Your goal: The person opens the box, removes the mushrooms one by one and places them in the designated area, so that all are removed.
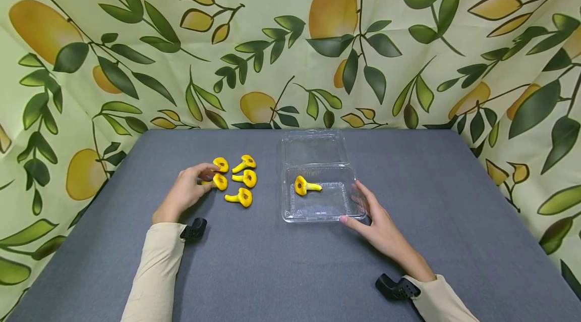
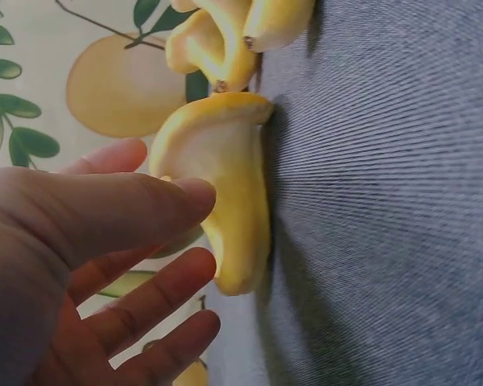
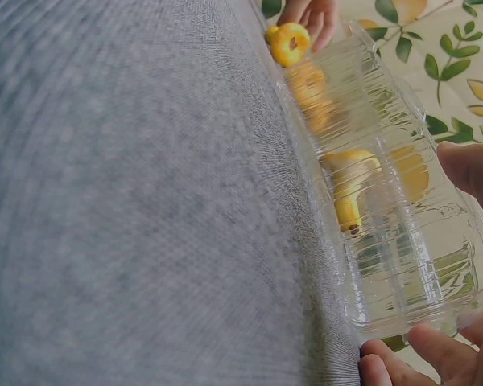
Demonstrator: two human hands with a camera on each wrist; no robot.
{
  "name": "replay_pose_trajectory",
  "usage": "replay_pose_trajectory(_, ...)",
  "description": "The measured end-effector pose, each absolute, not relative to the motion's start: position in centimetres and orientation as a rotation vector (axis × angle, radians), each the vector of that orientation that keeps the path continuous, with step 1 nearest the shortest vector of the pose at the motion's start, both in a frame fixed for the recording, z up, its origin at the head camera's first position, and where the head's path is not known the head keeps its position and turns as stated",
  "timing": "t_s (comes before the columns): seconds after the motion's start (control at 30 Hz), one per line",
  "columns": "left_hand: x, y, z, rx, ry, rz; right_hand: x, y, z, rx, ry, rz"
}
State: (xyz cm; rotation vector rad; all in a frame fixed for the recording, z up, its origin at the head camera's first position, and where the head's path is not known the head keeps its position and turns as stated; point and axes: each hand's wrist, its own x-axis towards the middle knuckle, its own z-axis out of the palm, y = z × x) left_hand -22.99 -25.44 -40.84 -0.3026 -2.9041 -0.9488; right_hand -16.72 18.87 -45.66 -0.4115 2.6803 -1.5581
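Observation:
My left hand [image 1: 185, 192] reaches over a yellow mushroom [image 1: 220, 181] at the left of the group on the table. Its thumb lies against the mushroom [image 2: 233, 185] in the left wrist view, while the other fingers are spread behind without closing round it. At the container's right side, my right hand [image 1: 379, 226] holds the clear plastic container [image 1: 317, 215] between thumb and fingers. The hinged lid [image 1: 313, 148] lies folded back. Inside the container is one mushroom [image 1: 301, 185], on its side, stem pointing right.
Several more yellow mushrooms [image 1: 245, 178] lie loose between my left hand and the container. Grey cloth [image 1: 272, 271] covers the table. A leaf-and-fruit patterned curtain [image 1: 281, 49] stands behind the table's back edge.

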Motion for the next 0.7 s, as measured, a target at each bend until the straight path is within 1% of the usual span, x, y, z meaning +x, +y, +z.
replay_pose_trajectory(0.27, -22.8, -25.6, -40.1, -0.287, -2.867, -0.959, -16.7, 18.9, -45.6, -0.42, 2.683, -1.563)
replay_pose_trajectory(0.7, -22.4, -24.6, -39.2, -0.304, -2.831, -1.005, -16.7, 18.9, -45.8, -0.406, 2.674, -1.554)
